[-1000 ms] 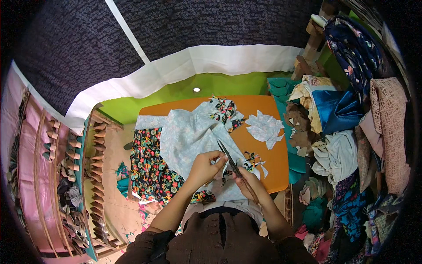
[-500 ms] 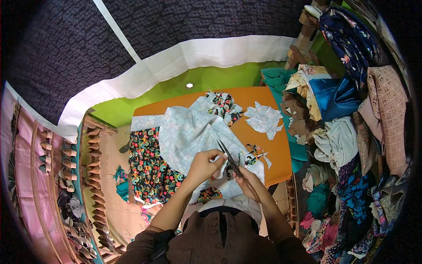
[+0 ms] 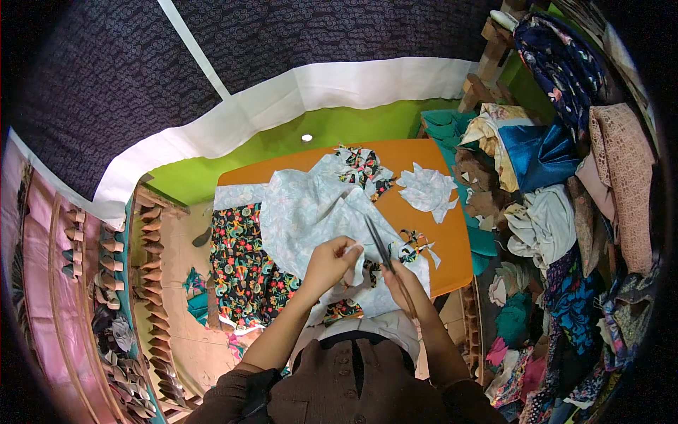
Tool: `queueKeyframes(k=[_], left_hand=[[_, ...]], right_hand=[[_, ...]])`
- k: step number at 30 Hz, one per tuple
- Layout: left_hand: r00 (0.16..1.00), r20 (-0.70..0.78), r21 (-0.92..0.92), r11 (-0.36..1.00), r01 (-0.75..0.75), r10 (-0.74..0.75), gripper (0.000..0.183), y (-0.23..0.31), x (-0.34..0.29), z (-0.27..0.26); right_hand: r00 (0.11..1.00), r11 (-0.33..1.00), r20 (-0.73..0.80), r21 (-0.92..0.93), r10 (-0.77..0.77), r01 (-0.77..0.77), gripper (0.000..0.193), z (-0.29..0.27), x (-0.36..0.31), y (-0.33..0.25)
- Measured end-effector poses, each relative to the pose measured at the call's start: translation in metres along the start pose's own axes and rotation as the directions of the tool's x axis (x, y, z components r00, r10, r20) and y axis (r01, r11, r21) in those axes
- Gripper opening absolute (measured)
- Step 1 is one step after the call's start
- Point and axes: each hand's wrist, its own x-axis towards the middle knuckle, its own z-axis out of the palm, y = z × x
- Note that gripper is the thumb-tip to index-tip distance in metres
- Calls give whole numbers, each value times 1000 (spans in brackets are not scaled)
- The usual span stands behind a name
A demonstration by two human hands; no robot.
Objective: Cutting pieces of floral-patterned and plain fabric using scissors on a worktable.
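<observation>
My right hand [image 3: 405, 288] is wrapped round a pair of dark scissors [image 3: 379, 242], their long blades pointing away from me over the cloth. To its left, my left hand [image 3: 328, 267] is closed in a pinch on a piece of pale fabric [image 3: 351, 271]. Beneath both hands lies a large cloth, its pale underside [image 3: 300, 212] turned up and its black printed side [image 3: 240, 265] showing at the left, where it hangs over the table edge. Small printed scraps [image 3: 417, 245] lie just beyond the scissors.
The orange table [image 3: 452, 265] also bears a pile of printed offcuts [image 3: 360, 169] and a pale jagged pile [image 3: 428, 189]. Heaped fabrics [image 3: 540, 230] crowd the right side. At left stand racks of wooden shoe forms [image 3: 152, 275]. A dark curtain [image 3: 339, 35] hangs beyond.
The scissors have shifted slightly right, and their blades now stand apart from my left fingers. My left hand keeps its pinch in nearly the same place.
</observation>
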Motion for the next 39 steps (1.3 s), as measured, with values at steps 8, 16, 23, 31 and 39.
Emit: queueKeyframes(k=[8, 16, 23, 31, 39], left_hand=[[967, -180, -396, 913, 96, -180, 20, -6, 11, 4], [956, -291, -350, 933, -81, -27, 18, -18, 23, 27], [943, -329, -44, 997, -63, 45, 22, -6, 27, 59], [956, -232, -78, 977, -201, 178, 22, -12, 49, 109], [821, 307, -777, 371, 508, -481, 46, -38, 49, 138]], right_hand=[[919, 661, -353, -650, 174, -375, 46, -5, 31, 55], [972, 671, -222, -709, 82, -218, 58, -7, 36, 101], [850, 613, 50, -715, 525, -336, 64, -51, 34, 20], [993, 953, 116, -304, 37, 0, 39, -97, 42, 24], [894, 568, 125, 732, 430, -376, 15, -129, 49, 54]])
